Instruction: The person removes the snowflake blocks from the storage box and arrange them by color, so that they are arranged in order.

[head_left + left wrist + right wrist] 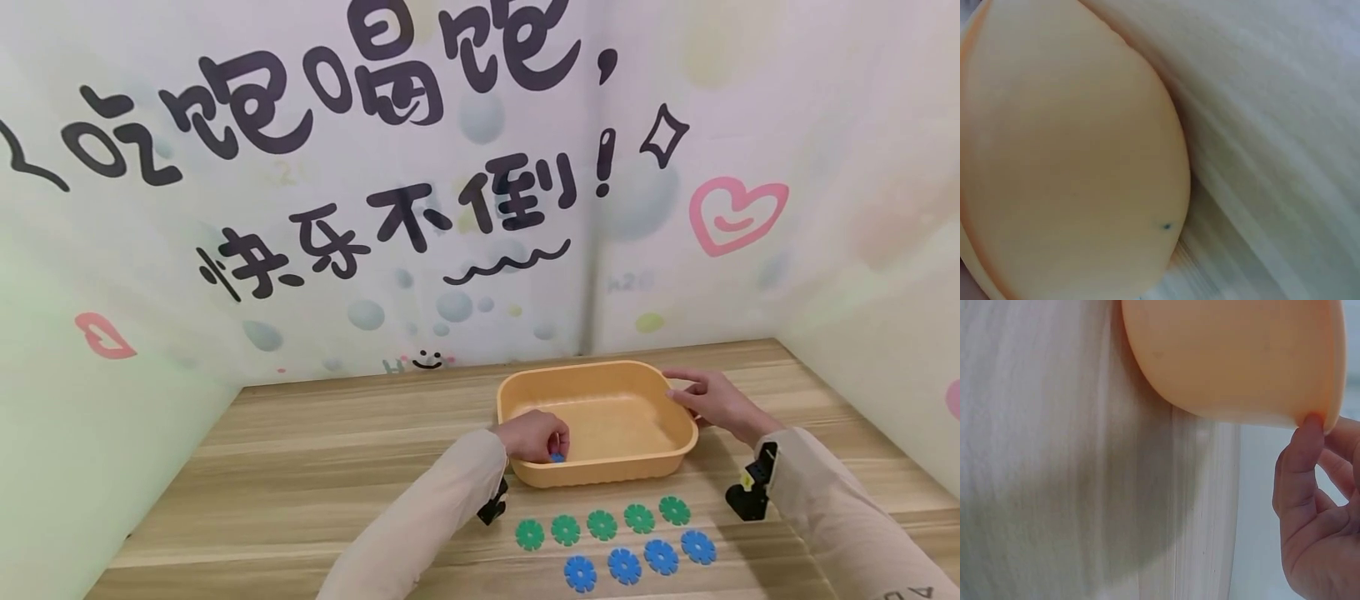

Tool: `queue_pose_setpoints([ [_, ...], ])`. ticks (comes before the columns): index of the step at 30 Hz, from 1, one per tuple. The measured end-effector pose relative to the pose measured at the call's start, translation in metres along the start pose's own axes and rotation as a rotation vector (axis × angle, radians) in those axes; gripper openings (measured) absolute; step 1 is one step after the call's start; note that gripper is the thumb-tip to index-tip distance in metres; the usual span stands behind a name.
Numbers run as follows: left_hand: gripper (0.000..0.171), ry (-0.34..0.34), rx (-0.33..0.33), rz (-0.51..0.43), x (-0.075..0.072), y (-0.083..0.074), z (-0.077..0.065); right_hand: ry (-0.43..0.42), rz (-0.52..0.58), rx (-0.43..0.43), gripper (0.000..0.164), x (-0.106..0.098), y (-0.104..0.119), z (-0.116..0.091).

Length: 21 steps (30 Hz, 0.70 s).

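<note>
A shallow orange plastic basin (600, 477) stands on the wooden table. My left hand (534, 435) reaches over its near left rim and pinches a blue notched disc (557, 457) inside it. In the left wrist view the basin's outer wall (1085, 150) fills much of the picture and hides the disc. At the opposite end, my right hand (716, 404) grips the rim, with the thumb against the outer wall as the right wrist view shows. Before the basin lie a row of several green notched discs (602, 525) and a row of several blue ones (625, 566).
The wooden tabletop (315, 467) stretches to the left of the basin. Behind it hangs a white printed curtain (480, 275) with black lettering, and pale walls close in both sides. Black wrist mounts (752, 487) sit under the sleeves, near the discs.
</note>
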<state>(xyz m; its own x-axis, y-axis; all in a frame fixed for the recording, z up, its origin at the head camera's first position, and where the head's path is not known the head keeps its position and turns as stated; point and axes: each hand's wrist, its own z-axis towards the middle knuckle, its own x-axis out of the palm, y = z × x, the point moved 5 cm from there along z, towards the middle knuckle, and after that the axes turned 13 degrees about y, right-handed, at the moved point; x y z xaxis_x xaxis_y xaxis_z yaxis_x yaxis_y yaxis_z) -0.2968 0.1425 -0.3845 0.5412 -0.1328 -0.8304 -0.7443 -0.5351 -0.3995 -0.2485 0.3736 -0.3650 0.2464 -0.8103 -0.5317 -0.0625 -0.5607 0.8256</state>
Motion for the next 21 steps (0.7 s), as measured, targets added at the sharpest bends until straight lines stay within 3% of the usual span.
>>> queue_pose_setpoints([
  [3, 0.012, -0.040, 0.030, 0.003, -0.001, -0.001, -0.001, 0.000, -0.003, -0.002, 0.051, 0.000, 0.000, 0.000],
  [5, 0.010, -0.069, 0.052, -0.049, -0.003, -0.002, -0.002, 0.000, -0.002, -0.002, 0.052, 0.000, 0.000, 0.000],
  [13, 0.004, -0.203, 0.114, -0.420, -0.014, 0.001, -0.014, -0.004, 0.000, 0.003, 0.052, -0.001, -0.001, 0.000],
  [18, 0.009, -0.321, 0.163, -0.598, -0.017, 0.005, -0.020, -0.004, 0.006, -0.003, 0.052, -0.001, 0.000, 0.000],
  [21, 0.011, -0.381, 0.204, -0.630, -0.017, 0.004, -0.027, -0.005, 0.009, 0.002, 0.052, -0.001, -0.001, 0.000],
])
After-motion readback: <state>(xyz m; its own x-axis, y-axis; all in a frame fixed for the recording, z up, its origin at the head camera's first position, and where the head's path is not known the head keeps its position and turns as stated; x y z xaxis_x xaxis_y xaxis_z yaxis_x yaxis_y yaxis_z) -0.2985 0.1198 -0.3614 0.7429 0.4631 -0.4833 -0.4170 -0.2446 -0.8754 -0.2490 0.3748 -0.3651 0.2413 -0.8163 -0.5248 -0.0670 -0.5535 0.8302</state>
